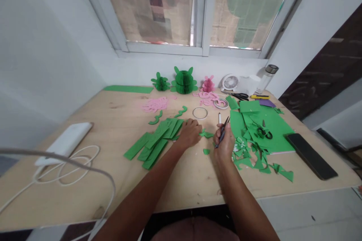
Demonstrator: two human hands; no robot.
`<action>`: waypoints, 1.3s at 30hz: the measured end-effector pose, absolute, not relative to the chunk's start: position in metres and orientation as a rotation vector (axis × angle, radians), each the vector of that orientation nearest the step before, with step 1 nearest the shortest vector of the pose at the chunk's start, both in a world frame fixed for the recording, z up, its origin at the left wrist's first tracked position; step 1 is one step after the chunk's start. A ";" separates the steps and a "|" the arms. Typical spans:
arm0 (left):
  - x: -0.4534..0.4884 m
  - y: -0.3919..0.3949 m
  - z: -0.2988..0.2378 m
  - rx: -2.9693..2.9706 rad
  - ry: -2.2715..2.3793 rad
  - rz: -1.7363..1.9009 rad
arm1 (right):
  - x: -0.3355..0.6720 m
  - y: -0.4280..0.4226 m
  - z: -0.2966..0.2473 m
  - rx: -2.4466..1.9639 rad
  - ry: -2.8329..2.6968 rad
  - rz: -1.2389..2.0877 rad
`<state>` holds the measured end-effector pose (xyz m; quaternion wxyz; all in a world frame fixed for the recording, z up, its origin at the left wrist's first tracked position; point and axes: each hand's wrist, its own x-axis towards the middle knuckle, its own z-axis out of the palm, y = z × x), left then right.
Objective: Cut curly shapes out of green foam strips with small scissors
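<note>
My left hand (191,133) rests at the right end of a fanned pile of green paper strips (154,139). Its fingers are bent down and together, and whatever lies under them is hidden. In my closed right hand (225,144) is a pair of dark scissors (226,121), blades pointing up and away from me. Small green cut pieces (208,134) lie between the hands. Two wavy green paper shapes (181,112) are beyond the strips. A white pen (219,117) lies just past my right hand.
To the right are green scraps (254,158), green sheets (278,128), small scissors (264,133) and a phone (311,155). At the back stand green paper figures (184,81), a pink one (208,84), a fan (230,82) and a bottle (267,79). A cable (85,165) crosses the left side.
</note>
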<state>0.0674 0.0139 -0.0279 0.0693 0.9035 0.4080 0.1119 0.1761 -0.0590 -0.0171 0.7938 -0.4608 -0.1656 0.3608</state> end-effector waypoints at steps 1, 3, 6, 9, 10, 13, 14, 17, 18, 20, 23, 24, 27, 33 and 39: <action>0.067 0.015 -0.027 2.701 1.236 0.339 | 0.176 -0.059 -0.017 -1.000 -0.362 0.766; 0.065 0.014 -0.028 2.647 1.267 0.370 | 0.177 -0.059 -0.018 -1.016 -0.374 0.749; 0.060 0.009 -0.027 2.547 1.322 0.481 | 0.179 -0.058 -0.020 -1.024 -0.380 0.747; 0.056 -0.002 -0.025 2.452 1.356 0.655 | 0.180 -0.056 -0.025 -1.042 -0.363 0.766; 0.054 -0.006 -0.023 2.421 1.361 0.714 | 0.180 -0.055 -0.026 -1.058 -0.355 0.785; 0.052 -0.017 -0.018 2.376 1.317 0.853 | 0.179 -0.053 -0.029 -1.113 -0.360 0.887; 0.052 -0.020 -0.017 2.373 1.301 0.886 | 0.178 -0.053 -0.029 -1.128 -0.371 0.920; 0.051 -0.026 -0.015 2.370 1.276 0.946 | 0.175 -0.054 -0.028 -1.159 -0.390 0.941; 0.051 -0.027 -0.015 2.361 1.266 0.957 | 0.174 -0.054 -0.028 -1.164 -0.390 0.929; 0.050 -0.026 -0.016 2.302 1.241 0.983 | 0.173 -0.054 -0.027 -1.160 -0.386 0.898; 0.046 -0.019 -0.016 2.065 1.223 1.071 | 0.171 -0.053 -0.025 -1.134 -0.393 0.904; 0.045 -0.016 -0.014 1.963 1.205 1.092 | 0.171 -0.053 -0.025 -1.126 -0.399 0.916; 0.043 -0.007 -0.008 1.702 1.085 1.008 | 0.169 -0.052 -0.027 -1.117 -0.429 0.951; 0.043 -0.002 -0.006 1.429 0.967 0.822 | 0.167 -0.051 -0.031 -1.125 -0.474 0.994; 0.042 -0.003 -0.022 1.889 1.081 1.157 | 0.170 -0.050 -0.034 -1.132 -0.449 0.982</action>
